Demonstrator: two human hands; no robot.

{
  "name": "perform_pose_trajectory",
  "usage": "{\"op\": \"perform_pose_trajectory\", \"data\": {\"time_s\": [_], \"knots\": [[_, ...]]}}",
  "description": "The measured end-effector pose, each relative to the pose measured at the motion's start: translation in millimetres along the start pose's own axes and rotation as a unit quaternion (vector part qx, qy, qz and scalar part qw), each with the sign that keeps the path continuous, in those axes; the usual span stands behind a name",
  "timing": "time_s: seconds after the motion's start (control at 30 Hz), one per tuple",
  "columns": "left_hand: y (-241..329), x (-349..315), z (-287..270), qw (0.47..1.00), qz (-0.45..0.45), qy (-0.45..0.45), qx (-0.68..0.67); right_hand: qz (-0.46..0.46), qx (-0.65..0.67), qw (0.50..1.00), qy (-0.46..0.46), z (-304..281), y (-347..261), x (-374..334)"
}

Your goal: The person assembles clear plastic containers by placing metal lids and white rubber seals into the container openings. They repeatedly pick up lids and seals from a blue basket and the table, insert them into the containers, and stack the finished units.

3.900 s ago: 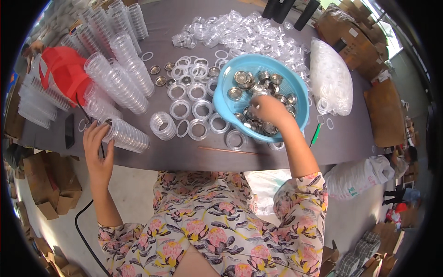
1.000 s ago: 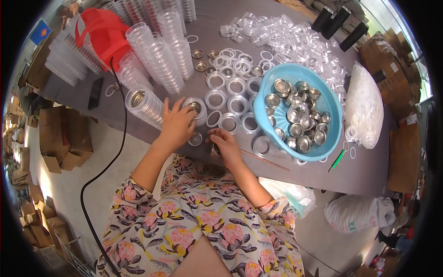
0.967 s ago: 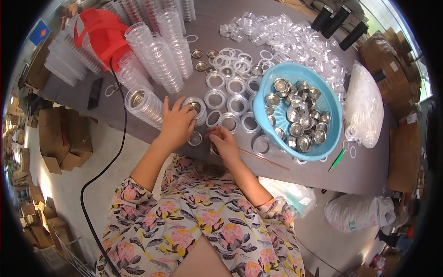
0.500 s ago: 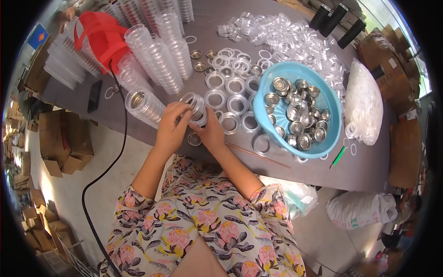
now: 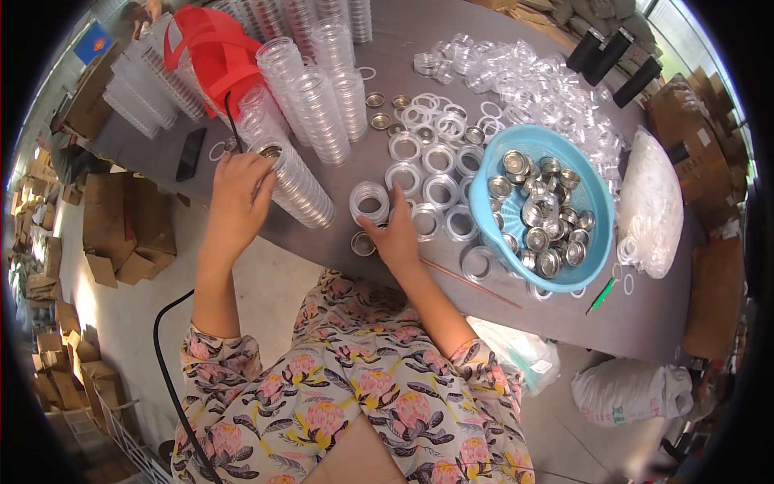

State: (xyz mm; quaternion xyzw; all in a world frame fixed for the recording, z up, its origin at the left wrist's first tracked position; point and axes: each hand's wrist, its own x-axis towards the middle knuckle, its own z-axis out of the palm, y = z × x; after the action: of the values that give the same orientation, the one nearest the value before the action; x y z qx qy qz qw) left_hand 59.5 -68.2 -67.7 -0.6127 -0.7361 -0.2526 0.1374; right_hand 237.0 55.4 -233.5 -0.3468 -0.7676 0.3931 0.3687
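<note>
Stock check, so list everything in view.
Cup stacks: many, clear, left
Rings: many, clear, middle
Tubs: many, clear, far heap
Basket: one, blue, right
Metal cups: many, silver, mostly in basket
Red item: one, red, left
Flat slab: one, black, left
Cylinders: three, black, far right
Plastic bag: one, whitish, right
Tool: one, green, right
Stick: one, brown, front
Cable: one, black, left
Boxes: several, brown, both sides
Sack: one, white, floor right
Table: one, grey, centre
Other person: at least one, upper left
Left hand: one, at cup stack
Right hand: one, at ring stack
</note>
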Motion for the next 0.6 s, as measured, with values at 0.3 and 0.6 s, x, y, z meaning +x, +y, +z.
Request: {"op": "perform_pose_trajectory", "data": {"time_s": [0.3,0.6], "knots": [[37.0,-24.7,21.9,0.979,0.132,0.015,-0.156,0.104,0.261,0.960,-0.013,-18.4,-19.8,-5.6],[58.3,-40.9,94.1,0.976,0.139,-0.068,-0.155,0.276,0.467,0.837,-0.068,-28.7,-26.1,-0.1]]}}
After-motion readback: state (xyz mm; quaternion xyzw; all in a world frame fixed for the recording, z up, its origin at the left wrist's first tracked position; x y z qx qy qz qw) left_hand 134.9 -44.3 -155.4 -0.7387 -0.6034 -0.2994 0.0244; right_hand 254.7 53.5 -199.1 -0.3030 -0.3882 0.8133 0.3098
